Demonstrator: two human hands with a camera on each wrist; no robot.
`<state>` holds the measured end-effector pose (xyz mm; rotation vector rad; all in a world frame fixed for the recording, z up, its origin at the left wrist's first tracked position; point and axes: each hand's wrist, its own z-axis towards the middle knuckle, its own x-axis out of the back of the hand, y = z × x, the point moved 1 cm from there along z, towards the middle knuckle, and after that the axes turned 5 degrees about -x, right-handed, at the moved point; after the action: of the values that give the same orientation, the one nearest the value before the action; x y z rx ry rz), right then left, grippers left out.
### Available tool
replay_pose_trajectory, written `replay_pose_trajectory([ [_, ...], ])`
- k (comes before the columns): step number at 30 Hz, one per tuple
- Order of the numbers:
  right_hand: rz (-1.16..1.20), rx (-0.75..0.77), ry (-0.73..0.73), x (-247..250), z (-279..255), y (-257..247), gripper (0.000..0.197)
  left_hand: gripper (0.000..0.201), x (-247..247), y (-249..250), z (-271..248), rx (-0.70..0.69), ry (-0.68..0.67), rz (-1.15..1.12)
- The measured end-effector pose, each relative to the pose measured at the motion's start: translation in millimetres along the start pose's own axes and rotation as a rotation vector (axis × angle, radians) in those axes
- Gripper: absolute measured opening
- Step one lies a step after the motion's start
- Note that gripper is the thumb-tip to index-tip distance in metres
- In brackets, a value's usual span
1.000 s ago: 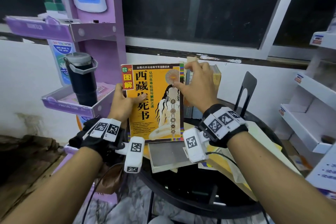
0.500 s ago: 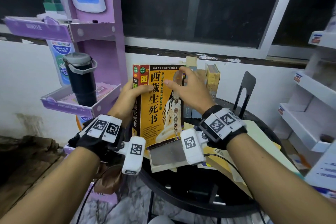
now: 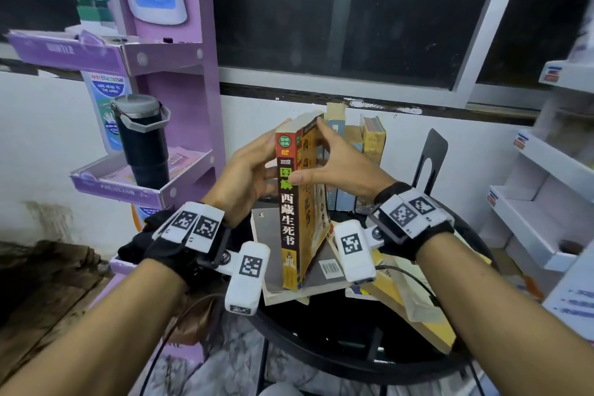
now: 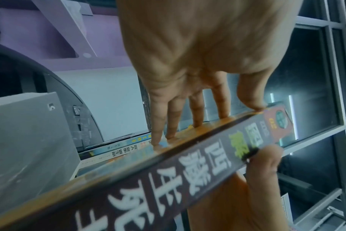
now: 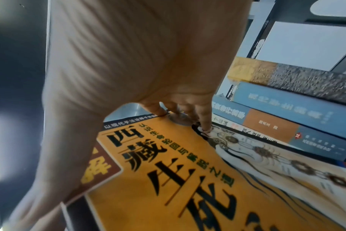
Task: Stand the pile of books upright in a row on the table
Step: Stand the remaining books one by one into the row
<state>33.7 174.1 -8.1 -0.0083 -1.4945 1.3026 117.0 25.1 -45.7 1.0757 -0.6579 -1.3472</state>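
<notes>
An orange book (image 3: 291,212) with a dark spine stands on end, spine toward me, its lower end resting on a grey book (image 3: 266,251) atop the pile. My left hand (image 3: 247,170) holds its back cover, fingers (image 4: 174,125) laid along it and the thumb at the spine's top edge. My right hand (image 3: 340,167) holds the front cover (image 5: 168,179) near the top, thumb across the spine. Behind it, several upright books (image 3: 373,141) stand in a row against the wall.
A black bookend (image 3: 430,157) stands right of the row on the round black table (image 3: 321,347). More flat books and papers (image 3: 411,299) lie at the right. A purple display rack (image 3: 180,74) with a black tumbler (image 3: 144,145) is at left, white shelves (image 3: 540,202) at right.
The orange book has turned from cover-facing-me to spine-facing-me. My right hand moved from the row of books onto its front cover, and my left hand slid round to its back.
</notes>
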Motion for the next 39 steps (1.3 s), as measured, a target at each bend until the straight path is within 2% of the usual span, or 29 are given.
replay_pose_trajectory([
  [4, 0.027, -0.012, -0.007, 12, -10, 9, 0.098, 0.046, -4, 5, 7, 0.002, -0.065, 0.057],
  [9, 0.079, -0.014, 0.054, 9, -23, 19, 0.129, 0.053, -11, 6, 18, 0.076, -0.175, 0.149],
  [14, 0.121, 0.018, 0.188, 4, -35, 24, 0.121, 0.063, -24, 7, 30, 0.153, -0.298, 0.294],
  [17, 0.171, 0.014, 0.206, 6, -37, 23, 0.116, 0.089, -29, 12, 38, 0.197, -0.373, 0.367],
  [18, 0.188, 0.009, 0.198, 8, -37, 23, 0.115, 0.088, -31, 14, 40, 0.207, -0.384, 0.385],
  [21, 0.19, -0.01, 0.163, 14, -38, 21, 0.11, 0.068, -34, 17, 48, 0.223, -0.344, 0.413],
  [24, 0.2, -0.022, 0.136, 19, -40, 19, 0.111, 0.067, -35, 15, 55, 0.224, -0.287, 0.429],
  [28, 0.259, -0.032, 0.082, 26, -42, 22, 0.095, 0.053, -34, 7, 64, 0.219, -0.21, 0.429],
  [33, 0.25, -0.022, 0.042, 35, -43, 25, 0.076, 0.049, -38, -7, 74, 0.201, -0.187, 0.339],
  [36, 0.269, -0.009, 0.047, 38, -41, 27, 0.081, 0.058, -37, -16, 79, 0.148, -0.192, 0.244],
  [39, 0.265, -0.005, 0.053, 40, -40, 29, 0.084, 0.057, -36, -23, 82, 0.116, -0.156, 0.161],
])
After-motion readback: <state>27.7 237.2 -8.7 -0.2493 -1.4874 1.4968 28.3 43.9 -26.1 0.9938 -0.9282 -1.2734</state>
